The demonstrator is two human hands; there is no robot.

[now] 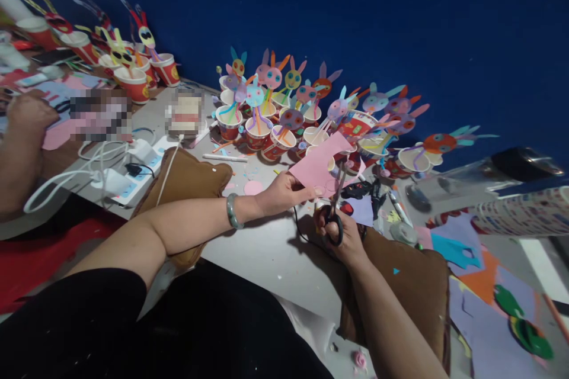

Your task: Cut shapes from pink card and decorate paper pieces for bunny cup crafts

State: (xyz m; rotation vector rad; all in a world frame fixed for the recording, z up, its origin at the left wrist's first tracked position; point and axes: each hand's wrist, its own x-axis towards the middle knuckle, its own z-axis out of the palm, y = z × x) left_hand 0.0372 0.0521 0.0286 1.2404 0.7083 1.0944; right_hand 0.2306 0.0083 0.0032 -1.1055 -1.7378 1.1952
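Fingers [306, 194] of the left hand [276, 193] are closed on the pink paper [324, 157] at its lower-left edge; scissors [336, 196] are gripped by the right hand [349, 241], blades at the paper's right side. Both forearms are angled inward.

In the head view I have my left hand [282, 194] pinching a sheet of pink paper [320, 160] by its lower edge, a bracelet [231, 212] on that wrist. My right hand [344, 235] grips black-handled scissors [335, 196], their blades up at the paper's right side. My forearms lie over two brown cushions [404, 278] on the counter [275, 254]. Beyond my hands I see paper cups [256, 135] crowded together, bearing colourful long-eared paper figures [255, 95], before a dark blue wall [311, 6]. Left of me are a power strip [137, 174] and another person's hand [31, 112]; at right, coloured sheets [484, 325] carry green-handled scissors [531, 337].
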